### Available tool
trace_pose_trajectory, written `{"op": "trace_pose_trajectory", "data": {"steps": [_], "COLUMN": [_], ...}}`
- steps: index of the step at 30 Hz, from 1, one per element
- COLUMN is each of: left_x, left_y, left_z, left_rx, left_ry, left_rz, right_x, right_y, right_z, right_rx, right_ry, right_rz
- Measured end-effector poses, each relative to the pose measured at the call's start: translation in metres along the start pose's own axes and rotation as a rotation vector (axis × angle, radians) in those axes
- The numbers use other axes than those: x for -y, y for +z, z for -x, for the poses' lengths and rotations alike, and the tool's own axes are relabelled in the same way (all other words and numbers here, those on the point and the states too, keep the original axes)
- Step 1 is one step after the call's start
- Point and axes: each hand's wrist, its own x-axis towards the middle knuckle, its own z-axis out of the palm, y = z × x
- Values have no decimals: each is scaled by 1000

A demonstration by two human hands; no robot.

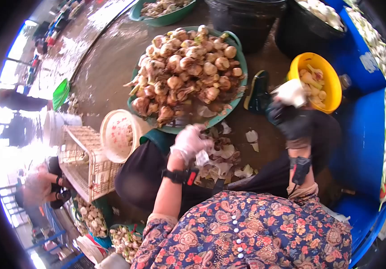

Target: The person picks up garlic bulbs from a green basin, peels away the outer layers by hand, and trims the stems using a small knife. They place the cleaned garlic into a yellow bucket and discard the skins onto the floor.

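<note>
My right hand (pixel 290 121), in a black glove, is closed around a pale garlic bulb (pixel 290 93), blurred by motion. The bulb overlaps the left rim of a yellow bucket (pixel 337 87) that has several garlic bulbs (pixel 315 80) in it. My left hand (pixel 192 142) wears a thin whitish glove and is at the near rim of a wide green basin (pixel 242 89). Its fingers are smeared, and I cannot tell whether they hold anything. A heap of brownish unpeeled garlic (pixel 184 69) fills the basin. Below it, papery garlic skins (pixel 222 161) litter the floor between my legs.
Black tubs (pixel 244 20) stand beyond the basin, and a blue wall (pixel 354 148) runs along the right. On the left are a white bucket (pixel 112 134) and a plastic crate (pixel 89 161). Another person's arm (pixel 42 186) shows at the far left.
</note>
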Motion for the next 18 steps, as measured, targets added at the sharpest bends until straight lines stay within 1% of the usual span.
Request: {"op": "trace_pose_trajectory", "data": {"steps": [1, 2, 3, 4, 5, 7, 8, 9, 11, 12, 13, 15, 16, 17, 18], "left_x": [18, 30, 39, 64, 70, 99, 111, 108, 98, 92, 75, 46, 24, 7, 0], "left_y": [-6, -21, -30, -31, -37, -36, -22, -24, -32, -31, -32, -25, -19, -10, 6], "left_z": [-14, -25, -35, -52, -64, -91, -101, -101, -96, -85, -74, -47, -29, -14, -3], "left_rx": [-180, -339, -552, -639, -605, -299, -391, -387, -371, -298, -228, -31, 71, 172, 192], "left_ry": [-91, -230, -363, -414, -530, -543, -527, -535, -548, -438, -401, -142, -11, 121, 179], "left_rz": [-15, -17, -91, -110, -109, -124, -176, -108, 18, 589, 922, 934, 978, 1021, 1109], "right_x": [6, 21, 20, 22, 24, 3, -8, -22, -63, -75, -85, -107, -110, -113, -117], "right_y": [17, 15, 33, 30, 27, 17, 5, -9, -33, -50, -63, -67, -69, -68, -66], "right_z": [2, 3, 8, 8, 7, -2, -8, -13, -9, -11, -12, -18, -18, -16, -15], "right_rx": [192, 456, 477, 412, 347, 99, 101, 102, 9, -28, -64, -299, -259, -234, -207], "right_ry": [-113, -131, -183, -176, -173, -86, 13, 111, 73, 174, 273, 489, 594, 512, 432], "right_rz": [-3, 64, 134, 202, 274, 276, 397, 516, 903, 886, 867, 812, 651, 708, 767]}}
